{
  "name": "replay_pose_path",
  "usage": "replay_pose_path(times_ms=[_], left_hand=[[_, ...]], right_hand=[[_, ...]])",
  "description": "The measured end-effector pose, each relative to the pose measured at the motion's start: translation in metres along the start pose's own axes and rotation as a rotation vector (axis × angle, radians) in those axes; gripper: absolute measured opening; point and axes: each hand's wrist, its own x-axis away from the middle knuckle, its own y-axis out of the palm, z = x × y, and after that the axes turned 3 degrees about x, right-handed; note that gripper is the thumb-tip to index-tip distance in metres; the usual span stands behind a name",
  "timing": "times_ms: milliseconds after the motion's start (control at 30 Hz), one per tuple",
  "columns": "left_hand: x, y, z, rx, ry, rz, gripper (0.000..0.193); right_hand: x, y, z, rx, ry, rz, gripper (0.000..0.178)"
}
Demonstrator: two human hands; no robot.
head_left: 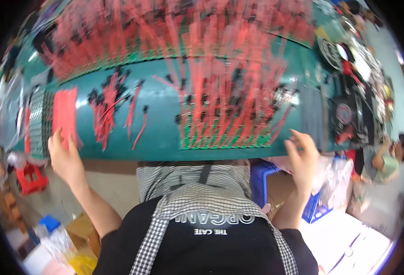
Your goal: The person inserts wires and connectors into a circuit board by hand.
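Note:
My left hand (66, 153) is at the table's near left edge. Its fingers are apart and touch the near end of a flat red bundle (65, 112), possibly wires laid side by side. My right hand (303, 153) hovers at the near edge on the right, fingers parted and slightly bent, with nothing visible in them. Beside it lies a green circuit board panel (225, 146), crowded with red wires (231, 105) that have black connectors. Between the hands lie a loose pile of red wires (104, 110) and a single red wire (141, 128).
More green panels (142, 56) with blurred red wires fill the far side of the green table (160, 142). A green gridded stack (40, 123) stands at the left edge. A black device (346, 112) is at the right. Below are a red stool (30, 178) and a blue stool (259, 183).

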Motion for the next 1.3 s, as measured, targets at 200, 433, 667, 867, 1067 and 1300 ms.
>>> replay_pose_path(times_ms=[200,433,667,867,1067,1300], left_hand=[[0.058,0.010,0.132,0.556,0.443,-0.650,0.047],[0.045,0.023,0.162,0.547,0.527,-0.746,0.046],[0.040,0.029,0.163,0.583,0.446,-0.874,0.049],[0.049,0.019,0.172,0.641,0.421,-0.885,0.050],[0.056,0.017,0.190,0.694,0.443,-0.866,0.051],[0.052,0.016,0.231,0.759,0.510,-0.818,0.051]], right_hand=[[0.008,0.011,-0.017,0.000,0.044,-0.196,0.058],[0.008,0.019,-0.023,-0.014,-0.011,-0.125,0.051],[-0.007,0.018,-0.011,-0.066,-0.008,-0.184,0.042],[-0.010,0.007,-0.001,-0.064,-0.031,-0.219,0.042],[-0.009,-0.016,0.003,-0.053,-0.007,-0.186,0.039],[-0.028,-0.049,0.025,-0.020,-0.035,-0.109,0.046]])
